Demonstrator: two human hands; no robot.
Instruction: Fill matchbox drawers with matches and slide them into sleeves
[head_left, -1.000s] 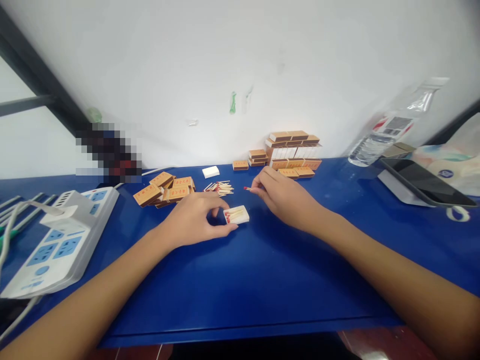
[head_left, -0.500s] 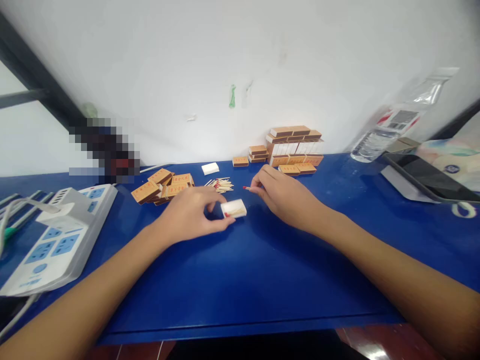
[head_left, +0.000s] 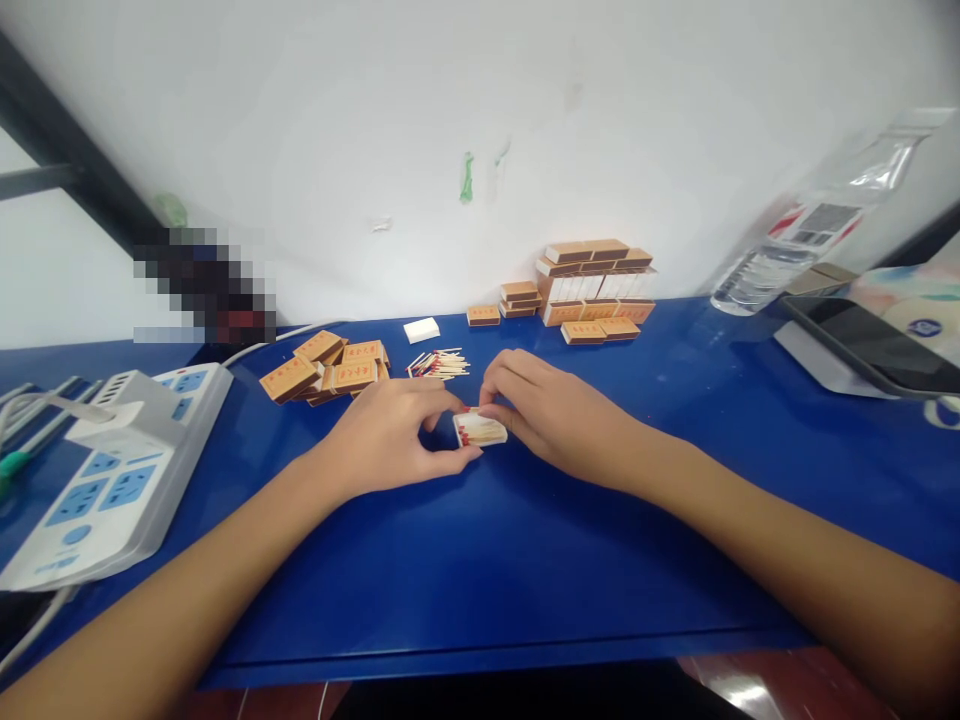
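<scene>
white matchbox tray (head_left: 480, 421) is at the middle of the blue table (head_left: 480, 570), gripped between thumb and fingers of the left hand (head_left: 394, 430). inside it lie several red-headed matches (head_left: 484, 434). the right hand (head_left: 551, 410) pinches a single match (head_left: 474, 409) at the tray's far edge. behind are loose matches (head_left: 448, 365), then a small white box (head_left: 421, 330). orange matchboxes (head_left: 354, 374) are heaped to the left; a stack of matchboxes (head_left: 598, 312) stands near the wall (head_left: 337, 150).
</scene>
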